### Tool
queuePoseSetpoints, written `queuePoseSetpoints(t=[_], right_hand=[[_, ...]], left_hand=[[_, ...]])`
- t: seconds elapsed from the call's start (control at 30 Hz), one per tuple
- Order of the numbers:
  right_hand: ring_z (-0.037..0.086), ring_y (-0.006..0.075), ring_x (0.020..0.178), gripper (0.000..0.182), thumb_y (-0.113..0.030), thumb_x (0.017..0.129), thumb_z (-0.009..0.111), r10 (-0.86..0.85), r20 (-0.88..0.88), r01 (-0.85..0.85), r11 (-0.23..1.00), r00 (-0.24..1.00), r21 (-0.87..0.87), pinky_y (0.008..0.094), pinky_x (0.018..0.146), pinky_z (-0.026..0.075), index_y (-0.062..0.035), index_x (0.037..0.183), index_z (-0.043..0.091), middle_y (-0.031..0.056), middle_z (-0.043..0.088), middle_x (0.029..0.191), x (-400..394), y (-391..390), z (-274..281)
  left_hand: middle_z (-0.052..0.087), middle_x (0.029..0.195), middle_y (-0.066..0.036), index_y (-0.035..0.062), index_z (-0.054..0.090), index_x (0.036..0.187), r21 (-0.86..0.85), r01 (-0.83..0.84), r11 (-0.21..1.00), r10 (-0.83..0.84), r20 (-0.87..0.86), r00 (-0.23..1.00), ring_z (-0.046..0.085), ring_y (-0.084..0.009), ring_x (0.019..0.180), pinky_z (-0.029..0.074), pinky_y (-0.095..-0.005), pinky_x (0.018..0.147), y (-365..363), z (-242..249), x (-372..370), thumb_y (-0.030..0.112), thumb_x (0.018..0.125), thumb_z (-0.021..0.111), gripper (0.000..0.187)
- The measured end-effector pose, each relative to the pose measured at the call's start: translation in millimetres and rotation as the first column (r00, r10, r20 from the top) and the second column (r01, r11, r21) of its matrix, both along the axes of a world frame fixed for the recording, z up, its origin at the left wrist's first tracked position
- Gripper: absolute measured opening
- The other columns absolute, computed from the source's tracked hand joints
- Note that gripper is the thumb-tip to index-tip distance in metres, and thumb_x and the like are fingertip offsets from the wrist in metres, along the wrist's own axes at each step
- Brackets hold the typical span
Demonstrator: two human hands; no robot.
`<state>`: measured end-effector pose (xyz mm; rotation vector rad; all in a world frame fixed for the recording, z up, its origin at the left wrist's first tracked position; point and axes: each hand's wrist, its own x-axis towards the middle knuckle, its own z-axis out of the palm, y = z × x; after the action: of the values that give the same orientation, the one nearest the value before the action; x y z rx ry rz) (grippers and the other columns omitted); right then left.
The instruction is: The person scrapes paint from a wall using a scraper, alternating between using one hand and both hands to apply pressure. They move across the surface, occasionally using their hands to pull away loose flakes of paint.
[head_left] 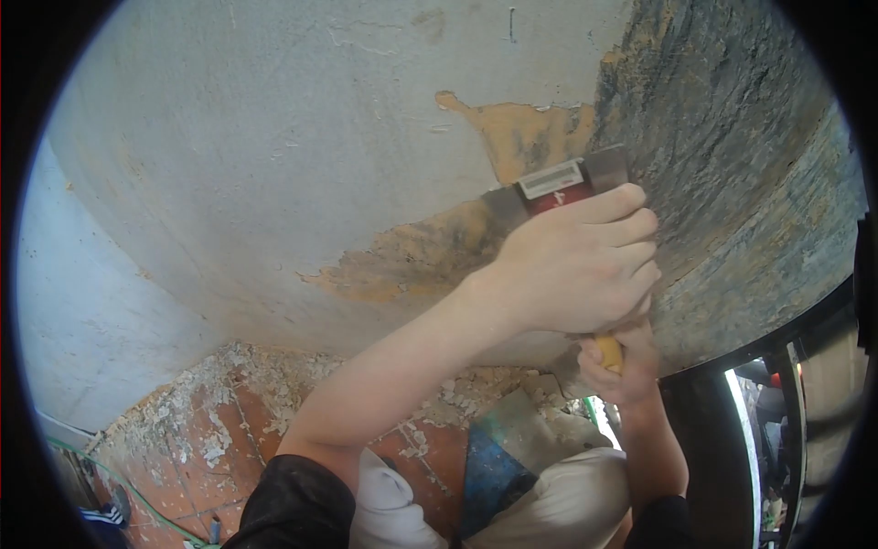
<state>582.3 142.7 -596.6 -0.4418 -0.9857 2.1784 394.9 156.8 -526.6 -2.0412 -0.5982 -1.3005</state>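
Observation:
A wide-bladed scraper point(605, 169) with a sticker on its blade lies against the wall point(302, 119). Its blade edge meets a patch of exposed tan and grey plaster point(535, 133), where the pale paint has come away. My left hand point(576, 256) is closed round the upper part of the scraper, just below the blade, and hides much of it. Lower down, my right hand point(631, 361) wraps round the yellow handle point(608, 352), whose end shows between the fingers.
Paint flakes point(215, 448) and crumbs litter the red tiled floor point(174, 480) along the wall's foot. A green hose or cord point(146, 508) runs at the lower left. Rough dark bare wall point(713, 119) spreads to the right, above a black frame point(700, 430).

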Motion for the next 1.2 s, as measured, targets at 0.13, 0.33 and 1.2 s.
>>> queuePoseSetpoints(t=[0.13, 0.33, 1.2], right_hand=[[0.037, 0.0075, 0.039, 0.015, -0.014, 0.101, 0.044, 0.032, -0.001, -0.032, 0.998, 0.999, 0.047, 0.0217, 0.034, 0.026, -0.0014, 0.105, 0.052, 0.0141, 0.055, 0.077, -26, -15, 20], [0.035, 0.0055, 0.040, 0.017, -0.014, 0.101, 0.044, 0.066, 0.070, -0.072, 0.993, 0.995, 0.089, 0.0210, 0.035, 0.026, -0.0010, 0.107, 0.053, 0.0115, 0.054, 0.076, -36, -13, 24], [0.037, 0.0057, 0.040, 0.016, -0.014, 0.100, 0.046, -0.033, 0.171, 0.021, 0.997, 0.985, 0.068, 0.0203, 0.035, 0.026, -0.0011, 0.102, 0.055, 0.0085, 0.054, 0.072, -8, -12, 25]], left_hand=[[0.054, 0.062, -0.002, 0.0086, 0.055, 0.058, 0.019, -0.028, 0.999, 0.027, 0.035, 0.999, 0.055, -0.0193, 0.068, 0.049, -0.0357, 0.081, -10, 9, -19, 0.012, 0.070, 0.070, 0.019], [0.053, 0.062, -0.002, 0.0082, 0.055, 0.059, 0.017, -0.043, 0.999, 0.044, -0.024, 0.999, 0.055, -0.0199, 0.068, 0.049, -0.0367, 0.081, -13, 13, -29, 0.011, 0.069, 0.071, 0.019], [0.045, 0.057, -0.004, 0.0067, 0.049, 0.055, 0.024, 0.041, 0.999, -0.041, -0.009, 0.999, 0.051, -0.0231, 0.062, 0.050, -0.0379, 0.074, -2, 2, 1, 0.009, 0.070, 0.069, 0.025]])
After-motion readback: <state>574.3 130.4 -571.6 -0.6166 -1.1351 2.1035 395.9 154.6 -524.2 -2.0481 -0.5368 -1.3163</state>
